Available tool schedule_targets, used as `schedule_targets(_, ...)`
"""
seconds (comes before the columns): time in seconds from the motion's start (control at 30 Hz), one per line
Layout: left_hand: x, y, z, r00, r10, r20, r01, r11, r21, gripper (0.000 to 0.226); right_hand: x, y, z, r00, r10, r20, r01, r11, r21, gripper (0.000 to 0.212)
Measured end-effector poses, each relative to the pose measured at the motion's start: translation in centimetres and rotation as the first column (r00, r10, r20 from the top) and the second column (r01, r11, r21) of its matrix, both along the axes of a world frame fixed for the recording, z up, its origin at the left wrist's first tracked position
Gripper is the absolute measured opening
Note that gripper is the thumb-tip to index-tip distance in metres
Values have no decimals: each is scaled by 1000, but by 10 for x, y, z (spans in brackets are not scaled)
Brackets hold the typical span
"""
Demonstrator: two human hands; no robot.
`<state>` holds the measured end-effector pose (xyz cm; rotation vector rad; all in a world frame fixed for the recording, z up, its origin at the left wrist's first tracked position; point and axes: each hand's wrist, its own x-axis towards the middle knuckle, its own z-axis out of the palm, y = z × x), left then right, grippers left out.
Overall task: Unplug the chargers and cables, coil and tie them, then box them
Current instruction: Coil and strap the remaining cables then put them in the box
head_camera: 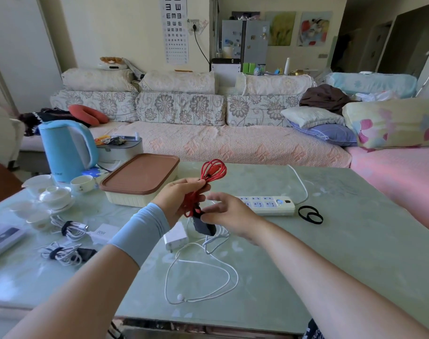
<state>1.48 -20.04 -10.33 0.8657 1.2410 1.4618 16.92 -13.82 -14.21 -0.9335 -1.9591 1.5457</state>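
**Mia:** Behind the green surface (330, 241) was a long flowery sofa (184, 111). What were the hands doing?

**Ben:** The left hand (179, 194) was closed around a bunch of red cable (212, 171). The loops stuck up above the fist. The right hand (226, 212) was pinching a dark tie (203, 225) at the bottom of the bunch.

**Mia:** So which step was it?

**Ben:** I think it was the tying step. The red cable was coiled up, but the tie did not look done.

**Mia:** Were others finished?

**Ben:** Two white bundles (70, 230) lay tied on the left side. A white charger (175, 237) and its loose white cable (201, 272) lay under the hands, not coiled yet. Nothing looked plugged into the power strip (267, 204).

**Mia:** And next?

**Ben:** I guess the tie had to go round the bunch and be pulled snug, with the left hand holding tight so the loops did not spring out. Two spare black bands (310, 215) lay near the strip. The box (141, 179) had its brown lid on, so it needed opening later.
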Motion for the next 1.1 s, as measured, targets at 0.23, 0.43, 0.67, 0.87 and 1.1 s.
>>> schedule_targets(0.23, -68, -40, -1, 953, 271, -133, -268, 963, 36, 17, -64, -21, 1, 999, 43, 27, -47, 990, 131, 21)
schedule_targets(0.43, -139, -66, -18, 905, 372, -205, -381, 924, -9, 27, -122, -45, -5, 999, 37, 13, -37, 998, 59, 17)
schedule_targets(0.67, -192, -56, -48, 803, 492, -336, -537, 842, -52, 43, -186, -28, -27, 987, -18, 161, -28, 959, 282, 14)
schedule_targets(0.87, -226, -45, -81, 646, 489, -587, -623, 782, -34, 59, -232, -11, -51, 969, -71, 237, 4, 963, 270, 13)
schedule_targets(1.1, -248, -30, -115, 241, 136, -961, -727, 682, -86, 58, -242, 8, -72, 930, -117, 347, -10, 939, 345, 28)
